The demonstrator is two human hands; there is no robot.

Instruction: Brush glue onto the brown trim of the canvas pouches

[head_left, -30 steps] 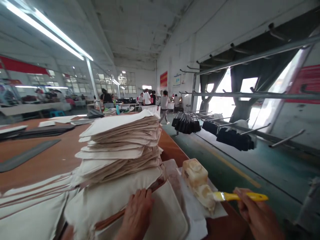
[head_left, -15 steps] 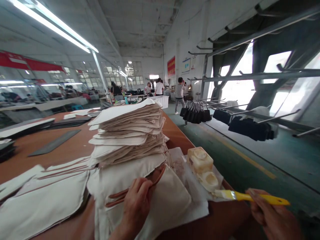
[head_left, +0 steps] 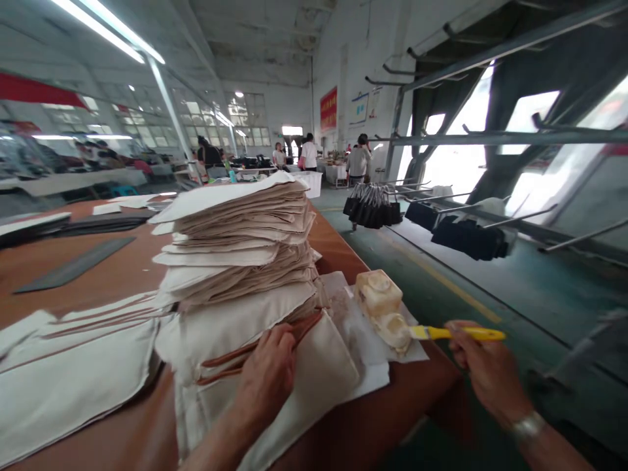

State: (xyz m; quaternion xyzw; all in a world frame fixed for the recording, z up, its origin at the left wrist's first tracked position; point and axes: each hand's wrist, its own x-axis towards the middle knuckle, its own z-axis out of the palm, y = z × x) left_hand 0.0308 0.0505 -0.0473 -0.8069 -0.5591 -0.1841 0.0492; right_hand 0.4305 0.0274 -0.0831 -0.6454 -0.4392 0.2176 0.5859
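My right hand [head_left: 483,366] grips a yellow-handled brush [head_left: 456,333]. The brush's tip is at the lower, open part of a cream-coloured, stained plastic container [head_left: 380,294] coated with pale residue. My left hand [head_left: 272,366] has its fingers curled over the brown-edged opening of a cream fabric piece [head_left: 328,360] at the near end of the table. Its fingertips are partly hidden in the folds. Right behind this hand rises a tall, uneven stack of cream fabric pieces [head_left: 235,242].
More brown-edged cream pieces [head_left: 78,366] lie fanned out at the left on the brown table [head_left: 63,261]. A flat grey strip [head_left: 76,265] lies farther back. White paper [head_left: 370,379] is under the container. Right of the table stands a metal rack [head_left: 441,140] with hanging black items [head_left: 373,206]. Several people are in the background.
The brush in my right hand has moved left, along with the container in view, and its tip stays at the container. My left hand keeps its place on the fabric. The whole view has shifted.
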